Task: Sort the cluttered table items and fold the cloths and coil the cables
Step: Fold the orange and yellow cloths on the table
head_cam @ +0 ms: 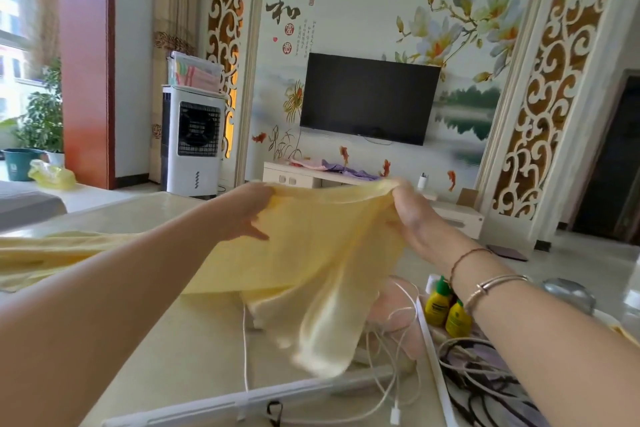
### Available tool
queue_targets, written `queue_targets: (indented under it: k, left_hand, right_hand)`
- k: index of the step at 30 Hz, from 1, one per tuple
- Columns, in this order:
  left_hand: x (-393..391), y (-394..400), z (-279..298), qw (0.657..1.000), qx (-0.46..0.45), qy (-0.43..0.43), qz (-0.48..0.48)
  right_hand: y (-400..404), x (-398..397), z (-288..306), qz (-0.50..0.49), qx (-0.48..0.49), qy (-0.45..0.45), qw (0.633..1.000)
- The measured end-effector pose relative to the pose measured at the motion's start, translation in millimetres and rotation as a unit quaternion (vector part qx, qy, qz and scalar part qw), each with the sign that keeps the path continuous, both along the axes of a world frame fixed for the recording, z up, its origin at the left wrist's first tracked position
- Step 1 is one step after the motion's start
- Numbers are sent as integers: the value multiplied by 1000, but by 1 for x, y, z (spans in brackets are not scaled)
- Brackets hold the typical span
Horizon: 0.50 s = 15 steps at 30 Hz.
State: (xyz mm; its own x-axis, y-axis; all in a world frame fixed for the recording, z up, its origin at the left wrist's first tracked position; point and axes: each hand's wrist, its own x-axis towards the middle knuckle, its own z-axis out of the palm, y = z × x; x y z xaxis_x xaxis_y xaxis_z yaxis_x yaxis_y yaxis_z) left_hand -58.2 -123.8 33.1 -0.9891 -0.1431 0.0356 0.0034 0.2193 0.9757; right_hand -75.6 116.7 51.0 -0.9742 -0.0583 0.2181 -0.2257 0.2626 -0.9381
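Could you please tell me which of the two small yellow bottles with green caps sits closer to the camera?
The lower-right bottle, tucked against the right forearm. The other bottle stands up-left of it, farther back, with its green cap higher in the picture.

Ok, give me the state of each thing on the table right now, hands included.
yellow cloth: unfolded, lifted off the table, stretched between both hands.
left hand: pinches the cloth's top edge.
right hand: grips the other top corner.
white cables: loose and tangled, not coiled.
yellow bottles: upright, green caps on.
television: screen dark.
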Motion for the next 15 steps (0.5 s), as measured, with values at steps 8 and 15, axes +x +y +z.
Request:
queue_targets:
  k: [8,15]
  left_hand:
    - [18,-28,26,912,-297,268,89]
    - [60,-62,-16,876,-399,204,179]
  right_hand:
    - [22,15,6,-15,108,220,969]
    - [38,47,-33,-66,360,207,907]
